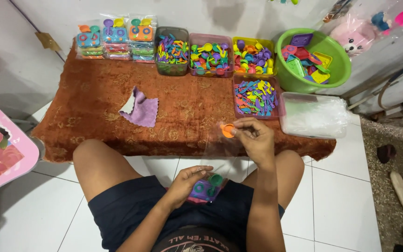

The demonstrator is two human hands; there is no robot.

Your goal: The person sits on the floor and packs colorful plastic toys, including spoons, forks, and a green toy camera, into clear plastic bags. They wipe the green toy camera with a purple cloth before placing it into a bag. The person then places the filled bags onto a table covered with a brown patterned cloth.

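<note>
The person sits on the white tiled floor [341, 196] in front of a low desk [94, 116] covered with a rust-brown patterned cloth. The right hand [255, 137] is raised over the desk's near edge, its grip narrow, pinching a small orange toy piece [228, 130] between fingertips; the piece's exact shape is hard to make out. The left hand [187, 184] rests at the lap, its grip closed on the lower end of a clear plastic bag [211, 158], which is nearly see-through and only faintly outlined. Inside the bag's bottom lie a purple toy stove piece [199, 189] and a green round piece [216, 179], partly hidden by the fingers.

Along the desk's far edge stand stacked packed toy sets [115, 39] at the far left corner, then a dark tub [172, 51], a pink tub [211, 55] and a yellow tub [253, 56], each full of small bright toy pieces too tiny to tell apart. A second pink tub [256, 97] sits nearer, toward the right edge. A green basin [339, 70] holds flat toy parts at the far right corner. A heap of clear bags [313, 115] overhangs the right edge. A purple cloth [141, 109] lies mid-desk. A pink plush toy [355, 37] is cut off behind wrapping.
</note>
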